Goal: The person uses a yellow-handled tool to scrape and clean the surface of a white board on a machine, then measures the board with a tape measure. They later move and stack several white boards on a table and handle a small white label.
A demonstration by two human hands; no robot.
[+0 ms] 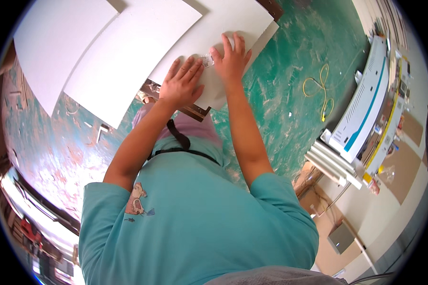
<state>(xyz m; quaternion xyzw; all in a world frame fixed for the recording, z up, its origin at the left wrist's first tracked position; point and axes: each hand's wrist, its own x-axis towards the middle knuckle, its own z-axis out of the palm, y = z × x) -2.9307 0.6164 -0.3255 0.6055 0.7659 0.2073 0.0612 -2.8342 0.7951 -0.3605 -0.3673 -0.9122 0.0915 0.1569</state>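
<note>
Both of my hands rest on a white board. My left hand lies on it near the close end, fingers stretched out and pointing away from me. My right hand is spread on the same board a little farther to the right. Between the two hands sits a small clear label with dark print. My right thumb touches its edge or lies right beside it, and the left fingertips come close to its other side. Neither hand grips anything.
More white boards overlap on the left. A dark brown support edge shows beneath the near end. On the worn green floor lies a yellow cord. A long white machine with a blue stripe stands at right, beside stacked white strips.
</note>
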